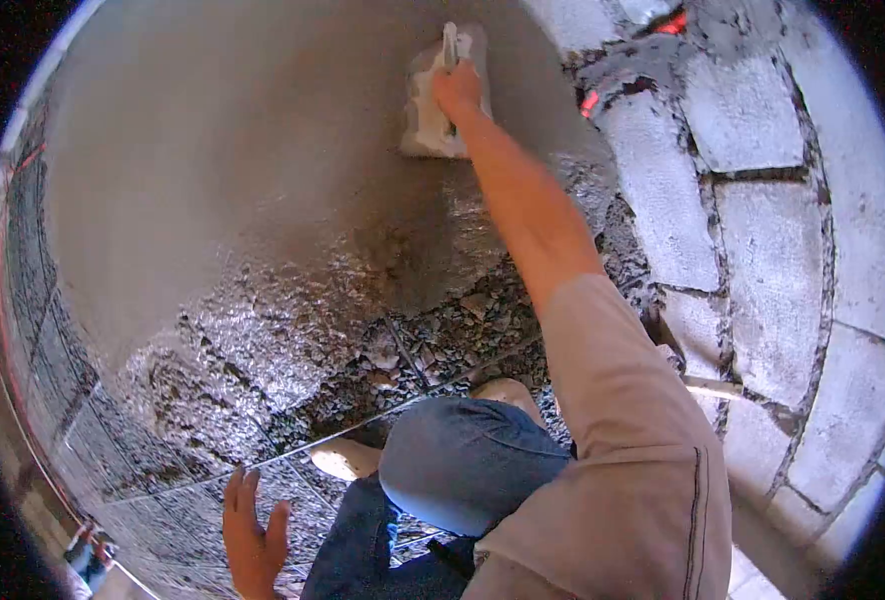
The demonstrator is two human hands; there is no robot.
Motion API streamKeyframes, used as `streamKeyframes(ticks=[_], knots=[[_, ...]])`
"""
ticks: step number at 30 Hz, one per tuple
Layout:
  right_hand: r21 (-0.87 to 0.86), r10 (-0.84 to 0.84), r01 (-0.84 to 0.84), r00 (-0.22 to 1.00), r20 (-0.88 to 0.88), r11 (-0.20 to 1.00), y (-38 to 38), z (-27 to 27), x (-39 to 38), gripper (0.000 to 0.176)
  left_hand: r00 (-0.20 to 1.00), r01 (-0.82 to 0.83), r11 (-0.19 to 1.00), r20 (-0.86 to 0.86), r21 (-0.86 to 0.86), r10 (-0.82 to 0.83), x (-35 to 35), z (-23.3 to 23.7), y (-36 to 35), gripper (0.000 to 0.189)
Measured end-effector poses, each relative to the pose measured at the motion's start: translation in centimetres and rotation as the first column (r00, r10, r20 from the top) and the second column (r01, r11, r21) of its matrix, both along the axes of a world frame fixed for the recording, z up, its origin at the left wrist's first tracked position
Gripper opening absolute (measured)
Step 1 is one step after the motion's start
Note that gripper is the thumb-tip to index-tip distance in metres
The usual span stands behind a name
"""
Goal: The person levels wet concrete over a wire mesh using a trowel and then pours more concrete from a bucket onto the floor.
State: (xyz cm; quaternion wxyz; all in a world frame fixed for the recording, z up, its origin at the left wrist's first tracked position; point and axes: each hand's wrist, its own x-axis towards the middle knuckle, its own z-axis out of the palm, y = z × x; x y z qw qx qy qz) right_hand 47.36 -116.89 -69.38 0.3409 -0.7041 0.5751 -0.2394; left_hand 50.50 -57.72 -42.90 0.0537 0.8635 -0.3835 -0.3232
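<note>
My right hand (457,92) is wrapped round the handle of a rectangular hand float (427,125), smeared with pale cement. The float lies flat on smooth wet concrete (213,110), my arm stretched far forward. Down at the lower left my left hand (253,540) hangs free with its fingers apart, above the steel mesh. Nearer my knees the wet concrete turns rough and stony (263,350).
Thin reinforcing bars (413,400) cross the gravel between my feet and the concrete. A block wall (763,280) with rough mortar joints rises on the right. Another person (88,558) is partly visible at the far lower left.
</note>
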Motion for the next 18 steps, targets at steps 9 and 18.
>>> streamKeyframes(ticks=[9, 18], knots=[[-0.115, -0.264, 0.263, 0.964, 0.007, 0.958, 4.5, -1.1, -12.6, 0.044, 0.987, 0.155, 0.988, 0.043, 0.02, -0.156, 1.7, -0.6, -7.5, 0.047], [-0.039, -0.189, 0.19, 0.982, 0.021, 0.981, 12.2, 1.9, -22.7, 0.051, 0.981, 0.19, 0.982, 0.047, 0.021, -0.19, 2.5, -1.1, -9.9, 0.048]])
